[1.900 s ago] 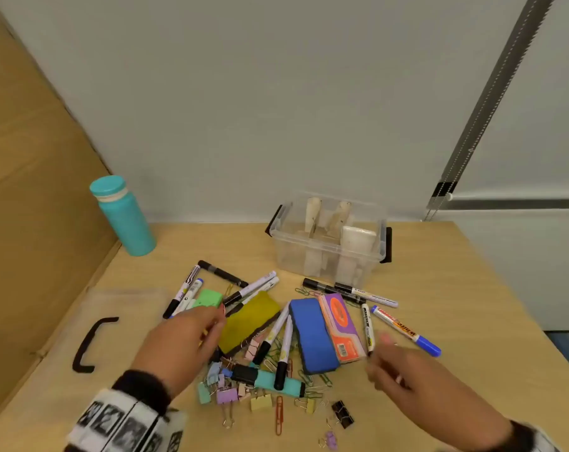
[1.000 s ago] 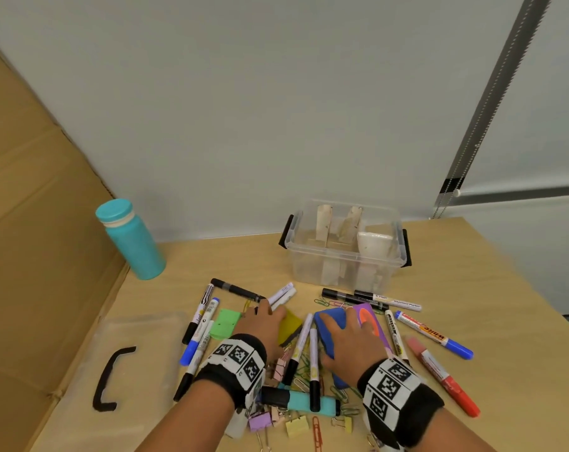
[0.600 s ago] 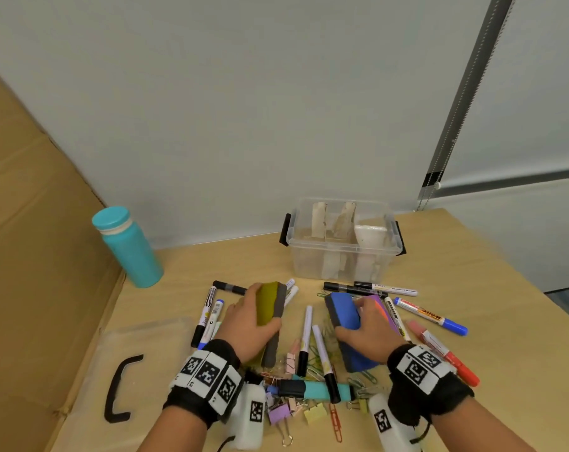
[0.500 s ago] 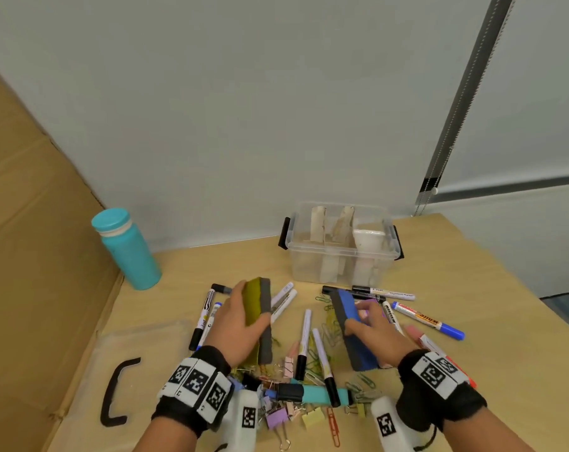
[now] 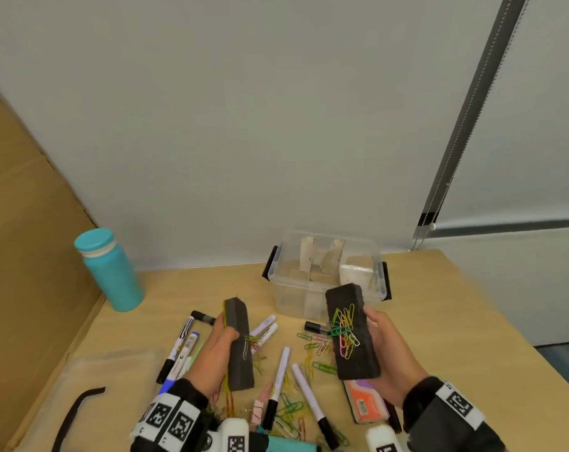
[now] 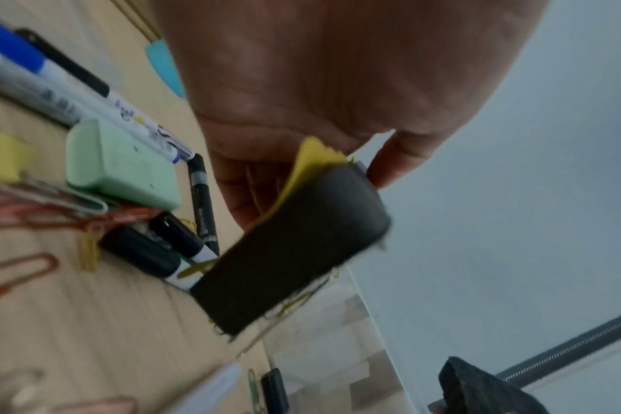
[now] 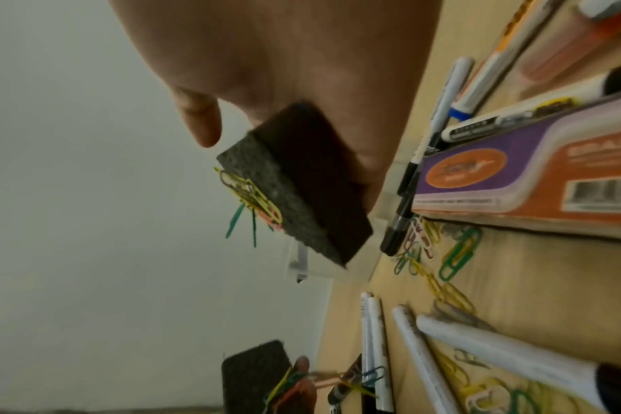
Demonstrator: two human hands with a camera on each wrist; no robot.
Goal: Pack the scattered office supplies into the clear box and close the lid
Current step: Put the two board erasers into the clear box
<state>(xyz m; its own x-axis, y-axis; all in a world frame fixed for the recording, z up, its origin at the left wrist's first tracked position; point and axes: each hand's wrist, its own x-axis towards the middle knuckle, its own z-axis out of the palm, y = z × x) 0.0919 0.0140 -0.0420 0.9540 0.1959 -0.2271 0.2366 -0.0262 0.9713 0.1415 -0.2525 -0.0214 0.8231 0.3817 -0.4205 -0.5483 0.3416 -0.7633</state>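
While each hand [image 5: 211, 353] grips eraser [image 5: 351, 334], felt upturned.

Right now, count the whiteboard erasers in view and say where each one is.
3: one eraser held in the left hand, one in the right hand, one packaged on the table.

Teal bottle [image 5: 108, 270], black-felted erasers [image 5: 351, 331] with yellow, green and pink clips [image 5: 343, 331], an orange-purple eraser pack [image 5: 363, 401], light wooden desk [image 5: 439, 321].
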